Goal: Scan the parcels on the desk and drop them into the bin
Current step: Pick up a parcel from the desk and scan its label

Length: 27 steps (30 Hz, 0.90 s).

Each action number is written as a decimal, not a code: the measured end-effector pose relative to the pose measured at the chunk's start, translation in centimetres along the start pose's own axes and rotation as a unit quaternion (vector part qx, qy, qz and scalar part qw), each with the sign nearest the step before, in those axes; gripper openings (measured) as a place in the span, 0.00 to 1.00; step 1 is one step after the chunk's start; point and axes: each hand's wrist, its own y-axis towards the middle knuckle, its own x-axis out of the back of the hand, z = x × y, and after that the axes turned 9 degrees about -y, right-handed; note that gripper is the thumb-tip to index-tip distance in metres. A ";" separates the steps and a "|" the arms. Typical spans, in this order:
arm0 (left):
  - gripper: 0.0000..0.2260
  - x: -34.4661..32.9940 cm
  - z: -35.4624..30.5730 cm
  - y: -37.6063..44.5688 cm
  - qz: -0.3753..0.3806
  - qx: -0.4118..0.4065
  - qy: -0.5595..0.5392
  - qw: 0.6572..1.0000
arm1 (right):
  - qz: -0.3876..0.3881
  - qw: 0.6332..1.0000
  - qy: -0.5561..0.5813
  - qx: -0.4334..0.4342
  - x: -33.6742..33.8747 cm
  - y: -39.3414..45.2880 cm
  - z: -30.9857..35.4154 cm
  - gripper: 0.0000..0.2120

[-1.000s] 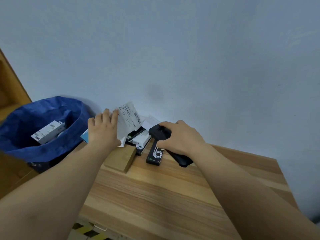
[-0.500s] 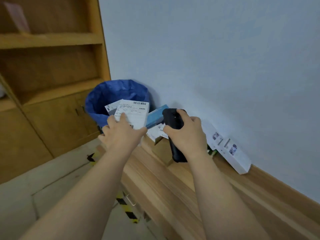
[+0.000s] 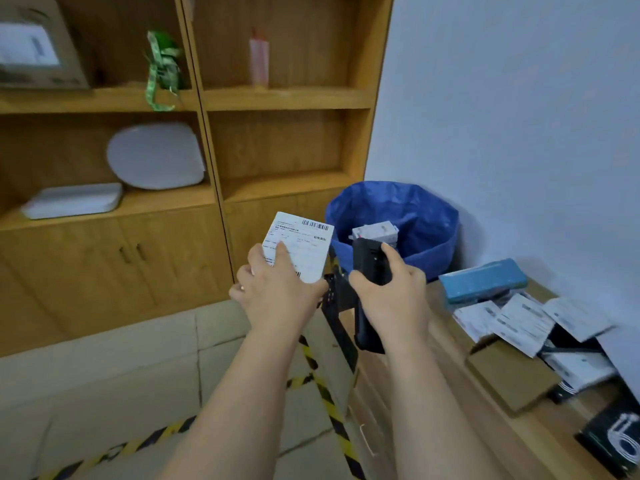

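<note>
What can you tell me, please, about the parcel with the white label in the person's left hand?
The parcel is flat and white, its face covered by a shipping label with a barcode along the top edge and lines of small print. The left hand grips its lower corner, thumb across the label. It is held up, tilted, just left of the blue bin and beside the black scanner.

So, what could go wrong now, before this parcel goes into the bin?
The left hand holds the parcel over the floor, short of the blue bin; released here, it would likely miss. Its thumb lies on the label, though the barcode shows. The scanner in the right hand may not face it.
</note>
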 end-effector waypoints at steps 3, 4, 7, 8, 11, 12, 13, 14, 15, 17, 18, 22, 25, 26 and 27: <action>0.43 1.4 3.7 4.6 -0.008 0.020 0.017 1.000 | 0.012 1.000 0.021 0.001 -5.0 1.7 3.5 0.34; 0.42 1.7 4.7 6.0 -0.009 0.026 0.022 0.999 | 0.017 0.999 0.028 -0.001 -6.5 2.2 4.5 0.34; 0.43 2.4 7.3 10.0 -0.023 0.039 0.035 0.998 | 0.036 0.999 0.038 -0.003 -10.4 4.1 7.0 0.34; 0.43 2.4 8.0 11.4 -0.027 0.042 0.039 0.998 | 0.044 0.998 0.038 -0.001 -11.6 4.9 7.6 0.34; 0.43 1.9 9.5 15.1 -0.022 0.050 0.034 0.998 | 0.065 0.997 0.030 -0.001 -14.8 7.4 8.8 0.34; 0.43 1.4 9.7 16.2 -0.022 0.051 0.036 0.998 | 0.070 0.997 0.028 -0.001 -15.7 8.4 9.1 0.34; 0.43 0.6 9.8 17.9 -0.020 0.054 0.038 0.998 | 0.074 0.997 0.026 -0.002 -17.1 10.1 9.2 0.34; 0.43 0.3 9.9 18.6 -0.019 0.055 0.039 0.998 | 0.076 0.997 0.023 0.003 -17.6 10.8 9.4 0.34; 0.43 0.0 9.8 19.6 -0.016 0.055 0.040 0.998 | 0.078 0.997 0.021 0.008 -18.1 11.6 9.5 0.34; 0.43 -1.6 9.1 22.8 -0.013 0.060 0.034 0.998 | 0.082 0.996 0.021 0.011 -19.9 15.1 9.7 0.34; 0.43 -2.5 8.6 24.5 -0.012 0.060 0.028 0.998 | 0.079 0.997 0.023 0.011 -20.6 17.0 9.8 0.34; 0.43 -5.1 5.4 31.7 -0.018 0.048 0.013 0.999 | 0.062 0.997 0.047 0.010 -22.3 25.7 10.9 0.34; 0.43 -7.6 3.4 35.9 -0.015 0.044 0.010 0.999 | 0.065 0.997 0.048 0.005 -23.3 31.0 11.1 0.34; 0.43 -8.4 2.8 37.2 -0.015 0.046 0.006 0.999 | 0.066 0.997 0.049 0.004 -23.7 32.5 11.0 0.34; 0.43 -9.2 2.2 38.5 -0.013 0.047 0.005 0.999 | 0.067 0.996 0.053 -0.002 -24.0 34.1 10.9 0.34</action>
